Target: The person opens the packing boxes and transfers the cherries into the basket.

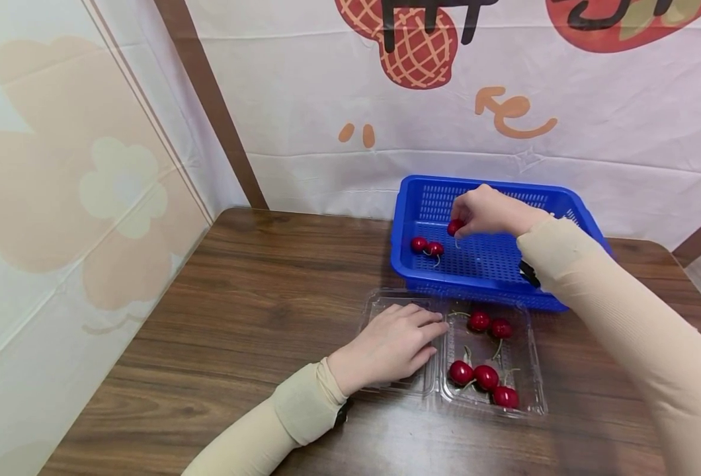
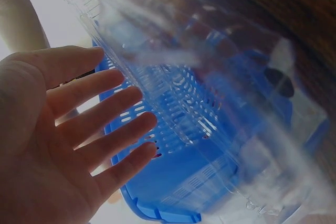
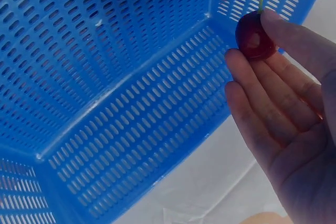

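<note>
So the right hand (image 1: 490, 210) has a shiny dark-red round cherry (image 1: 455, 227) pinched between thumb and fingertips, curved green stem poking out, and it's held above the blue perforated plastic basket (image 1: 457, 280). Two more red cherries (image 1: 418, 244) sit side by side on the basket floor, over toward its left end.

The left hand (image 1: 389, 344) isn't gripping anything, fingers pretty much straight and a bit spread. It's over the left half of a clear plastic hinged box (image 1: 532, 370) that's unfolded right in front of the basket; can't really tell how much of the hand touches the plastic. The box's right half has five glossy red cherries (image 1: 485, 377) with stems, two toward the back and three in a slanting row up front. All of it's on a brown wood-grain table (image 1: 219, 317), with a pale printed cloth (image 1: 303, 86) hanging behind
</note>
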A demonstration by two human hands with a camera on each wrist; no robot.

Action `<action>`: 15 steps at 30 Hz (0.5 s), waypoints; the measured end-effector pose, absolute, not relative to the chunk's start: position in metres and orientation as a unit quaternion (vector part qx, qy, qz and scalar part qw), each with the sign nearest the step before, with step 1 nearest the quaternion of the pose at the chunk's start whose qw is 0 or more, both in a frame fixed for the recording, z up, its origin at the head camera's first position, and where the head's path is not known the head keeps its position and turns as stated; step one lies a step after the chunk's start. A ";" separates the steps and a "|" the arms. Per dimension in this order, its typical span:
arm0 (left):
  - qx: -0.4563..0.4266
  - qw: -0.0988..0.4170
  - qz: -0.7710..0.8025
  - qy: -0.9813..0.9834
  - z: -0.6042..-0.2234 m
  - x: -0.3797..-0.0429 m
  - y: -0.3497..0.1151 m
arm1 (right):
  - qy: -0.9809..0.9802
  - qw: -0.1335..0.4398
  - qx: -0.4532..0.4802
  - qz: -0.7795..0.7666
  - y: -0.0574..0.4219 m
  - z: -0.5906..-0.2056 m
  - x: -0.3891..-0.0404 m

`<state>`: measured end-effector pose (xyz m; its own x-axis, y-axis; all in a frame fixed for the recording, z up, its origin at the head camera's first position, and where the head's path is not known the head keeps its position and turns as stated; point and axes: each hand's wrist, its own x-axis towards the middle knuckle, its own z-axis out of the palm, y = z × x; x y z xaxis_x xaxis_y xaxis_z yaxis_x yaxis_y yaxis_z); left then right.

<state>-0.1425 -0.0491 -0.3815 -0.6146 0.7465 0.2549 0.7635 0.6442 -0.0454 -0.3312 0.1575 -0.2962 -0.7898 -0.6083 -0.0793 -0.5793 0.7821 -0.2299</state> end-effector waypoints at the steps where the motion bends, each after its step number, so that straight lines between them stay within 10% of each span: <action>1: -0.420 0.125 -0.034 -0.898 -0.381 -0.142 -0.049 | 0.942 0.079 -0.311 -0.100 0.157 -0.297 -0.332; 15: -0.418 0.119 -0.028 -0.900 -0.381 -0.143 -0.050 | 0.947 0.111 -0.284 -0.103 0.149 -0.306 -0.347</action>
<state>-0.1427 -0.0498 -0.3813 -0.6226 0.7453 0.2385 0.7588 0.6495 -0.0485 -0.3467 0.1492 -0.3061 -0.8142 -0.5607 -0.1510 -0.5151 0.8174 -0.2579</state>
